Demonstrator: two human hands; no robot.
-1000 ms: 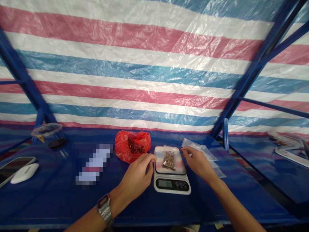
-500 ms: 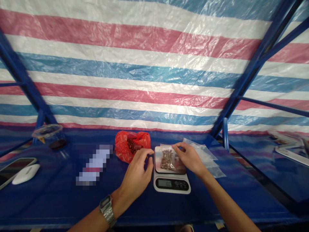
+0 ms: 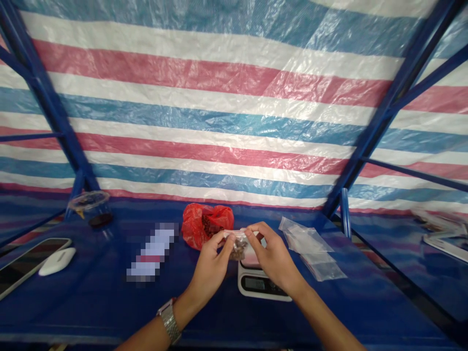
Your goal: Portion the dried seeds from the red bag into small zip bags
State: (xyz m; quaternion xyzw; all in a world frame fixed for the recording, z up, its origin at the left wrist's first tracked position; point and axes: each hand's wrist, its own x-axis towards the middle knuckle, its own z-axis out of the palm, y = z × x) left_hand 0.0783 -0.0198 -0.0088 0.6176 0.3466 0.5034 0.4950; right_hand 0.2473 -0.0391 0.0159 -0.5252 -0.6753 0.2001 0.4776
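Fingers of my left hand [image 3: 211, 265] and of my right hand [image 3: 273, 258] pinch the top edge of the small clear bag [image 3: 239, 249], one hand at each upper corner, so both hands are closed on it. The bag hangs between my hands, over the plate of the white scale [image 3: 260, 285]. It is transparent, with small brown pieces in the lower part; what they are I cannot tell. Behind my left hand lies the red plastic bag [image 3: 204, 225], with dark pieces inside. Right of the scale is a pile of empty clear bags [image 3: 310, 247] on the blue surface [image 3: 109, 302]. Far left lies a white mouse [image 3: 57, 261]. My right hand covers part of the scale
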